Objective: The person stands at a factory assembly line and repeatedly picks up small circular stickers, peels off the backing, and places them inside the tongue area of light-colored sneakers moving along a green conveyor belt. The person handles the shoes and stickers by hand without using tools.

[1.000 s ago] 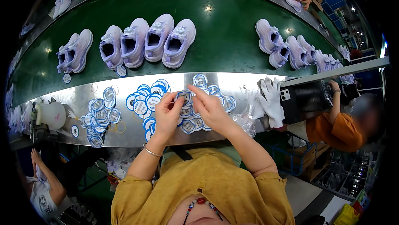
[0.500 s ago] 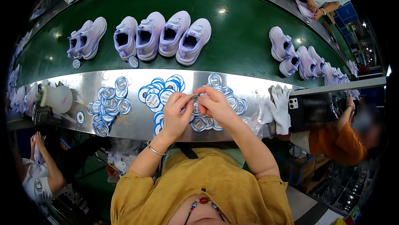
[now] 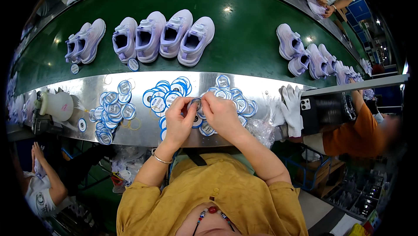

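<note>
Above the steel ledge, my left hand [image 3: 179,120] pinches a round hang tag [image 3: 197,104] between thumb and fingers. My right hand [image 3: 223,116] is closed at the tag's right edge; what lies between its fingertips is hidden. Under and around both hands lie round white tags with blue rims: a middle pile [image 3: 158,103] beside my left hand and a right pile [image 3: 240,101] by my right hand. Farther left is another pile of tags [image 3: 114,109], with thin yellow string loops [image 3: 134,124] next to it.
Pale lilac sneakers [image 3: 150,37] stand on the green conveyor belt [image 3: 244,40], more at right [image 3: 289,42]. A white container [image 3: 60,105] sits at left. White gloves [image 3: 291,109], a phone [image 3: 308,109] and clear plastic bags [image 3: 262,130] lie at right. Co-workers sit on both sides.
The sneakers have shifted slightly left in view. My hands have turned, bringing the tag's face into sight at my left fingertips; my right fingers have drawn closer together.
</note>
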Motion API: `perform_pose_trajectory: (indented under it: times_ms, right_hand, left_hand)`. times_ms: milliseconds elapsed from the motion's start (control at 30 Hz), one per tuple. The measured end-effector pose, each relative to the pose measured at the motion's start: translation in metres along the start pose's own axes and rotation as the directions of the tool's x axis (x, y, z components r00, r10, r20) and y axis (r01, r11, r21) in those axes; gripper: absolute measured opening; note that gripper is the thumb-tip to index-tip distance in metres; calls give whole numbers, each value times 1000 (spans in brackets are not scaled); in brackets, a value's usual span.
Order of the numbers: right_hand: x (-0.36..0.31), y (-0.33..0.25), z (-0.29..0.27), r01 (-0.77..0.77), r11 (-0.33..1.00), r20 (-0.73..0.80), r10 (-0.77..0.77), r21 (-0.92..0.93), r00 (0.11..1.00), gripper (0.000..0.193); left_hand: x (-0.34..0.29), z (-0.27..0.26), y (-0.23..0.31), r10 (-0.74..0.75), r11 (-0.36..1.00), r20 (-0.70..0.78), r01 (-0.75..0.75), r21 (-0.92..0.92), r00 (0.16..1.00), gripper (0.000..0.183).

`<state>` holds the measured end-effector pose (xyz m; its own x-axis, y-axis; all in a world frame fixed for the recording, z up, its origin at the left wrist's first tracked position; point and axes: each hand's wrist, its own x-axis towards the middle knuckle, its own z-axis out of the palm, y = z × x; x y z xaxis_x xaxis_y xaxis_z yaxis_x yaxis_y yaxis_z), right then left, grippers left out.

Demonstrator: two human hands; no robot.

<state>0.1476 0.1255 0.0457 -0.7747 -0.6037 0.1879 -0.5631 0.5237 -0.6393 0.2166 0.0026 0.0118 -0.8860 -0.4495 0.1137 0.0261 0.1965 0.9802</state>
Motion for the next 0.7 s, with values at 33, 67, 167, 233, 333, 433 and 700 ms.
perform_pose_trajectory:
  times_ms: [33, 67, 167, 233, 333, 433, 700]
  right_hand:
    - [-1, 0, 0, 20, 999, 8, -20, -33, 1000, 7]
    - [-2, 0, 1, 40, 997, 17, -39, -65, 999, 7]
    - [-2, -1, 5, 80, 992, 16, -79, -101, 997, 7]
    - [-3, -2, 6, 63, 992, 29, -60, -105, 998, 7]
    - [-4, -6, 6, -22, 998, 54, 26, -60, 998, 7]
    - [-5, -7, 5, -116, 976, 100, 98, 186, 990, 9]
    - [-25, 11, 3, 136, 984, 326, -165, 112, 931, 14]
  left_hand:
    - [0, 0, 1, 23, 1000, 2, -23, 15, 1000, 8]
    - [1, 0, 2, 46, 998, 4, -46, 30, 999, 7]
    - [0, -1, 4, 88, 993, 8, -89, 77, 996, 5]
    - [-1, -2, 5, 87, 993, 16, -88, 76, 996, 5]
    - [-3, -3, 5, 44, 999, 43, -44, -13, 998, 6]
    - [-3, -8, 1, 4, 987, 73, 8, -160, 997, 9]
    - [-18, -21, -10, -299, 824, 350, 426, -374, 888, 11]
